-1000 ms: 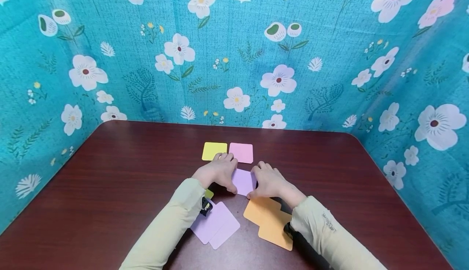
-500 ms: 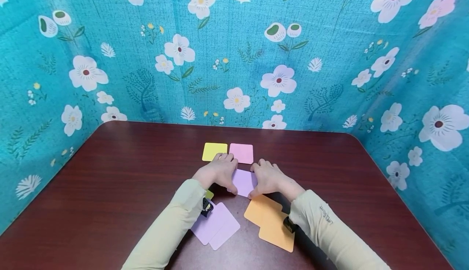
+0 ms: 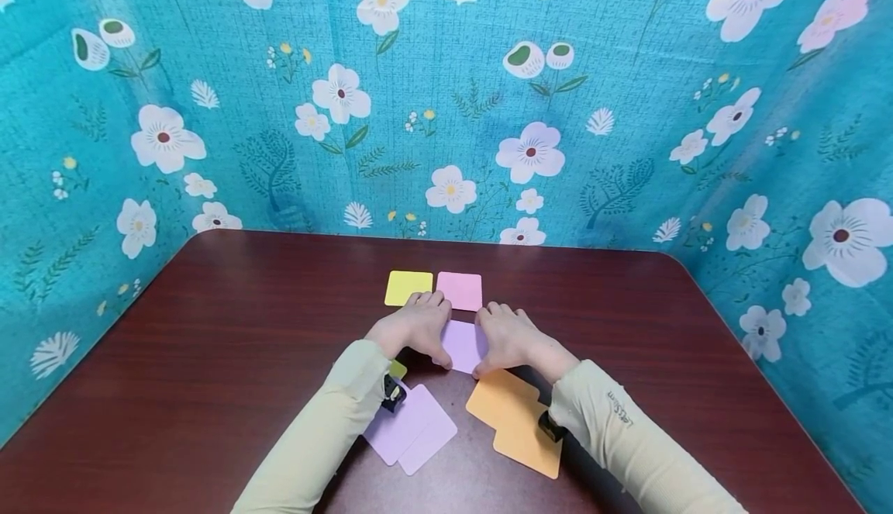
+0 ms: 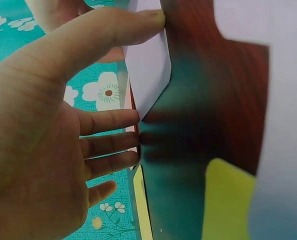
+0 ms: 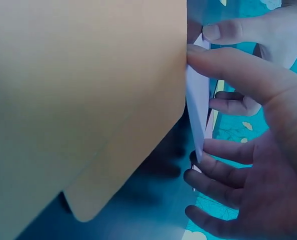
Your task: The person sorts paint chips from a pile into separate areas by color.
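A lilac card [image 3: 462,346] lies on the table between both hands. My left hand [image 3: 417,326] holds it at its left side, thumb [image 4: 151,20] on the near edge and index finger [image 4: 111,121] at the far corner. At the opposite side, my right hand [image 3: 512,341] does the same, its thumb [image 5: 208,57] near and fingers [image 5: 231,150] at the far corner. The remaining fingers of each hand reach out fairly straight. Just beyond the lilac card lie a yellow card [image 3: 401,288] and a pink card [image 3: 460,291], side by side.
Under the left forearm are overlapping lilac cards [image 3: 412,425], with a yellow-green card [image 3: 398,369] partly hidden. Overlapping orange cards [image 3: 516,421] sit below the right wrist. A floral blue cloth [image 3: 446,111] hangs around the back and sides of the dark wooden table [image 3: 209,343].
My right hand and forearm have shifted slightly, the forearm swinging a little, while the fingers stay at the lilac card's right side. The left hand keeps its place.
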Tool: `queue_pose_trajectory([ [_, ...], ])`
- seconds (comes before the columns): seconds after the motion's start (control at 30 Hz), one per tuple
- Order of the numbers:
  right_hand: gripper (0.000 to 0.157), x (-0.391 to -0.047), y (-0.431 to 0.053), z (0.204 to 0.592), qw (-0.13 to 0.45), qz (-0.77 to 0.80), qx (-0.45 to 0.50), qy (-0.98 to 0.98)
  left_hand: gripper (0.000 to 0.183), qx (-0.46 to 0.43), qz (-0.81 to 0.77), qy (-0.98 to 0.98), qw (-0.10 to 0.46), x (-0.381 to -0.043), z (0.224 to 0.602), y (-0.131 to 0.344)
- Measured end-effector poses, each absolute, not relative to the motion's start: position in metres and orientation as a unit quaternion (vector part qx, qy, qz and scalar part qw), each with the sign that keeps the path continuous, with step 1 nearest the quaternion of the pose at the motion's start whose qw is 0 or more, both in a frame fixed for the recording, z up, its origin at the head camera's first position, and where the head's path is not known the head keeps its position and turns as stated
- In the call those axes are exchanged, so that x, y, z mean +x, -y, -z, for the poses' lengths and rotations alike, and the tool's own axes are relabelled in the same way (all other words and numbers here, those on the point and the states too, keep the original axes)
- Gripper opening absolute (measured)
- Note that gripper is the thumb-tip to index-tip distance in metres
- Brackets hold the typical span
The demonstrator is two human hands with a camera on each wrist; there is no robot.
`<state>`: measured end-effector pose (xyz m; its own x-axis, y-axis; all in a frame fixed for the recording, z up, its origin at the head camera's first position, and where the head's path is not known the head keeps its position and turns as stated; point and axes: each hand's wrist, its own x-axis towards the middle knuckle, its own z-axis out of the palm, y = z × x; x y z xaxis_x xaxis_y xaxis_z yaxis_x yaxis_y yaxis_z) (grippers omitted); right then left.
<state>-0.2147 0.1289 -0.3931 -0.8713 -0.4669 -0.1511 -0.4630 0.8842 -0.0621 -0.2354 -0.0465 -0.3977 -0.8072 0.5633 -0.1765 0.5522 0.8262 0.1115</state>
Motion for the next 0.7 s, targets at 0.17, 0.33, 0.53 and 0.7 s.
queue_pose_trajectory([
  [0.17, 0.075, -0.215, -0.127, 0.393, 0.047, 0.001, -0.263, -0.964, 0.072, 0.295, -0.024, -0.95, 0.097, -0.236, 0.399, 0.046],
  [0.33, 0.074, -0.216, -0.127, 0.392, 0.03, -0.008, -0.272, -0.962, 0.073, 0.302, -0.028, -0.948, 0.096, -0.236, 0.401, 0.045],
  [0.53, 0.074, -0.221, -0.133, 0.389, 0.027, -0.015, -0.262, -0.965, 0.076, 0.307, -0.032, -0.947, 0.091, -0.238, 0.397, 0.041],
  [0.7, 0.073, -0.226, -0.141, 0.387, 0.026, 0.004, -0.264, -0.964, 0.076, 0.305, -0.033, -0.949, 0.071, -0.242, 0.395, 0.037],
])
